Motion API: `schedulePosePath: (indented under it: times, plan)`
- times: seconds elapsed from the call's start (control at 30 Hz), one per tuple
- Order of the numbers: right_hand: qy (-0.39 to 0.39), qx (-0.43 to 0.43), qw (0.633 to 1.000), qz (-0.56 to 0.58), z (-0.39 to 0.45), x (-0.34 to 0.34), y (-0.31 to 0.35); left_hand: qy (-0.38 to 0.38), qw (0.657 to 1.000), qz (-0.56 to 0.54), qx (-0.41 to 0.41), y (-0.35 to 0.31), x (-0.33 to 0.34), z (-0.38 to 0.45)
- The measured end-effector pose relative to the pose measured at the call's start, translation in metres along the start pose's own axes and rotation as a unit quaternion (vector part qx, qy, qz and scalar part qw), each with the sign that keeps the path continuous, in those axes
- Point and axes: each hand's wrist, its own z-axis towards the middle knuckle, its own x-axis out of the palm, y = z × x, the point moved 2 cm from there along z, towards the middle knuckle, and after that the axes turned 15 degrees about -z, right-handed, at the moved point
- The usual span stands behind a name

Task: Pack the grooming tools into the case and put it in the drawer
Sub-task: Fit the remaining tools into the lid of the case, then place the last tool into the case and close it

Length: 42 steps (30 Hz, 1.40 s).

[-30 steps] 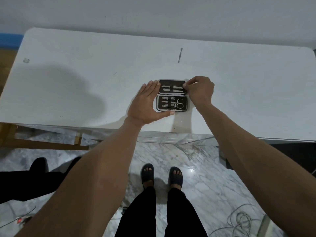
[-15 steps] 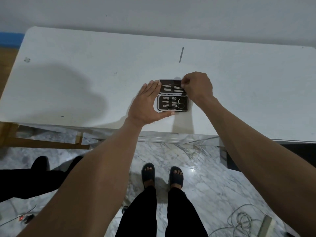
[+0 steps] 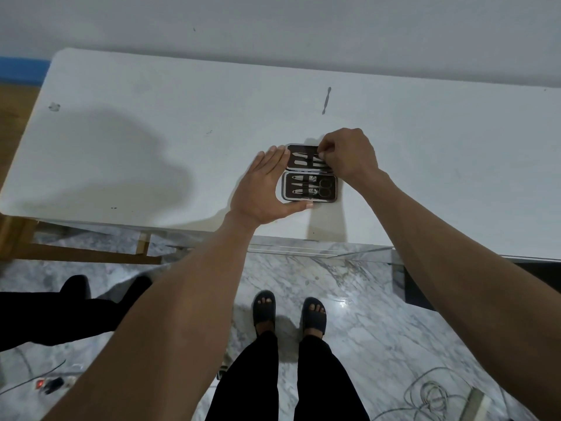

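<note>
A small dark grooming case lies open flat on the white table, near its front edge. Its near half holds clippers, files and small scissors; its far half holds thin metal tools. My left hand lies flat against the case's left side, fingers straight, thumb along the near edge. My right hand is curled over the far half's right end, fingertips pinching a thin tool there. One slim metal tool lies loose further back on the table.
The wall runs along the table's far side. Below the front edge are marble floor, my sandalled feet, another person's dark leg at the left, and coiled cables at the lower right. A wooden frame stands under the table's left.
My right hand has shifted left over the far half of the case, fingertips now down among its tools. My left hand and the case have stayed put.
</note>
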Motion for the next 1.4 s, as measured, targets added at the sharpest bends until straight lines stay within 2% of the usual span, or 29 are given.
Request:
schedulePosePath:
  times: [0.37,0.73,1.03,1.2,1.4]
  plan:
    - [-0.073,0.131,0.984,0.093,0.029,-0.018,-0.012,-0.001,1.000,-0.005,-0.002,0.000,0.000,0.000]
    - [-0.057,0.197,0.972,0.116,0.083,-0.004,-0.002,-0.018,1.000,-0.011,0.004,0.001,0.000,0.004]
    - [-0.066,0.207,0.975,0.042,0.097,0.006,0.009,0.016,1.000,-0.003,-0.020,0.002,-0.002,0.005]
    - [-0.046,0.140,0.988,-0.051,0.094,0.010,0.011,0.008,1.000,-0.001,-0.016,0.001,-0.001,0.005]
    - [-0.070,0.134,0.988,-0.043,0.083,0.009,-0.003,-0.007,1.000,-0.003,-0.010,0.001,-0.001,0.005]
